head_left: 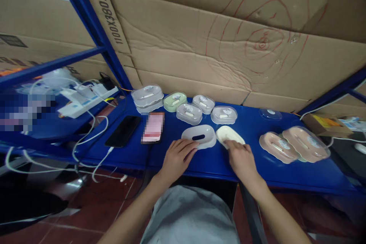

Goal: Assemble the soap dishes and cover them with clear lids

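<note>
Near the front edge of the blue table lies a pale grey soap dish (211,137) with a dark oval slot in its middle. My left hand (178,153) grips its near left rim, fingers together and thumb below. Just to its right is a cream oval tray (230,134), tilted slightly. My right hand (241,155) has its fingers closed on the tray's near edge; the thumb is partly hidden. Behind them stand several lidded soap dishes, among them a green one (175,101) and a grey one (223,115).
Two pinkish soap dishes (278,147) with clear lids sit at the right. A loose clear lid (270,114) lies behind them. Left are a black phone (122,131), a lit phone (153,127), white cables and a power strip (88,101). Cardboard (183,45) walls the back.
</note>
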`<state>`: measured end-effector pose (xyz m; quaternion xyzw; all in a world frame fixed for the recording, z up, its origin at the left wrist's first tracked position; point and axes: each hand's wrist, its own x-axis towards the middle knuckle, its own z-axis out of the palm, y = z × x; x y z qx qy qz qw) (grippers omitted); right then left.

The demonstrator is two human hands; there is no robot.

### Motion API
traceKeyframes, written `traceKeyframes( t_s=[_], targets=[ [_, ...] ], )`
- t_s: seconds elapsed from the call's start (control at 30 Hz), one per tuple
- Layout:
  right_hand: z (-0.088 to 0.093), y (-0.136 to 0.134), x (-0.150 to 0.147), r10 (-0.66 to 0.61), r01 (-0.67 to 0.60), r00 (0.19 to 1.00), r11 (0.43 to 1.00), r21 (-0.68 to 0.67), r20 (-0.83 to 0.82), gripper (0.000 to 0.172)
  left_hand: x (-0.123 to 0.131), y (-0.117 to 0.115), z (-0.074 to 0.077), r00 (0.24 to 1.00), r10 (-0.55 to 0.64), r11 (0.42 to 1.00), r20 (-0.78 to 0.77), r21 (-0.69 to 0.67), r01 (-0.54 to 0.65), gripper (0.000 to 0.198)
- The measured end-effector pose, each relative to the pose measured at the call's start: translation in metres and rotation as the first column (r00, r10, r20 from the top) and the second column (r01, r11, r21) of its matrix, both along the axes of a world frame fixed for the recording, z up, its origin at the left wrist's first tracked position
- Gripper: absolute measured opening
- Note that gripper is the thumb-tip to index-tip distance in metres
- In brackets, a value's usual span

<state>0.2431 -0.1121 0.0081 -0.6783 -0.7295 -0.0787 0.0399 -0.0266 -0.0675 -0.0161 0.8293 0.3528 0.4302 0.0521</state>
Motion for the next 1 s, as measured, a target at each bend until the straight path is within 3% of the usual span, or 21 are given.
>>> traceKeyframes(
  t_s=[0.07,0.13,0.27,0.33,0.43,0.57,0.73,1.0],
  targets=[
    [-0.003,-0.010,-0.014,0.158,-0.150,0.979,0.986,0.066,-0.130,0.046,0.004,0.001,0.002,1.000,-0.006,1.000,-0.007,0.024,0.006,0.017],
    [-0.005,-0.014,-0.021,0.254,-0.223,0.934,0.964,0.147,-0.250,0.036,0.005,0.002,0.003,1.000,-0.014,0.999,-0.018,0.036,0.015,0.016],
    [-0.003,-0.012,-0.018,0.248,-0.128,0.897,0.938,0.321,-0.366,0.021,0.008,0.008,0.004,0.999,-0.029,0.998,-0.039,0.052,0.031,0.017],
    [-0.001,-0.008,-0.013,0.298,-0.171,0.894,0.917,0.359,-0.335,0.028,0.013,0.012,0.005,0.997,-0.043,0.997,-0.059,0.061,0.047,0.018],
    [-0.001,0.001,-0.004,0.418,-0.337,0.878,0.886,0.319,-0.232,0.048,0.026,0.018,0.004,0.990,-0.079,0.995,-0.117,0.054,0.086,0.019],
    [-0.011,0.013,0.012,0.453,-0.409,0.876,0.879,0.247,-0.164,0.042,0.037,0.020,0.002,0.970,-0.108,0.992,-0.216,0.039,0.119,0.019],
    [-0.021,0.017,0.023,0.507,-0.462,0.842,0.854,0.238,-0.186,0.039,0.032,0.017,0.000,0.944,-0.087,0.993,-0.318,0.043,0.106,0.028],
    [-0.015,0.023,0.016,0.595,-0.557,0.782,0.800,0.224,-0.183,0.046,0.018,0.017,-0.006,0.943,-0.096,0.994,-0.319,0.025,0.109,0.028]
  ],
)
